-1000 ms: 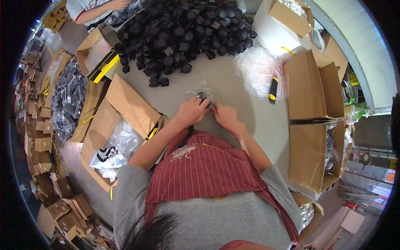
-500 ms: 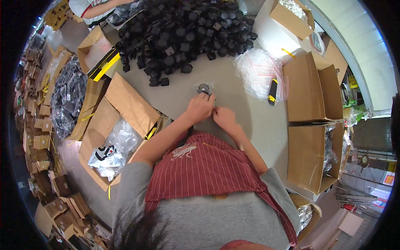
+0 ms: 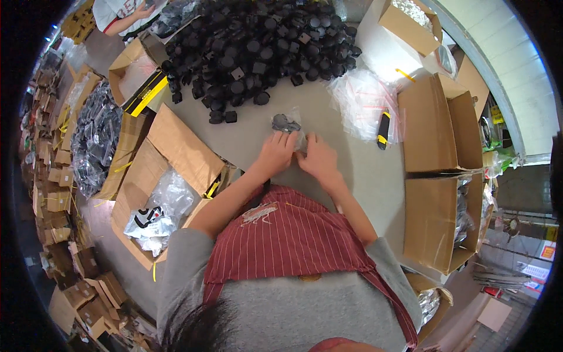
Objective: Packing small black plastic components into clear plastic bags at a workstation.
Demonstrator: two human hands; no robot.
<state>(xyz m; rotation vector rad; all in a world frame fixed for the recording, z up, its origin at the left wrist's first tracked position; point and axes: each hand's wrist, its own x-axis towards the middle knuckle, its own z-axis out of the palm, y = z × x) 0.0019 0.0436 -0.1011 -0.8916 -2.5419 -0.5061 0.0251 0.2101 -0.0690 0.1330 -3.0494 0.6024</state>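
Note:
A small clear plastic bag (image 3: 296, 119) with a dark grey-black part (image 3: 285, 123) inside lies on the grey table in front of me. My left hand (image 3: 277, 154) has its fingers closed over the bag's near left side. Close beside it, my right hand (image 3: 318, 157) pinches the bag's near right edge. The fingertips partly hide the bag's near end. Beyond the bag rises a large pile of small black parts (image 3: 258, 53), some round and some square.
Flat clear zip bags (image 3: 358, 100) lie to the right with a black-and-yellow utility knife (image 3: 383, 130) on them. Cardboard boxes (image 3: 431, 126) line the right edge. At left stands an open carton (image 3: 138, 193) holding plastic bags. A co-worker's arm (image 3: 126, 22) shows at far left.
My right hand has moved up and its fingers now reach further along the bag. My left hand has shifted slightly left and lower, leaving more of the dark part showing.

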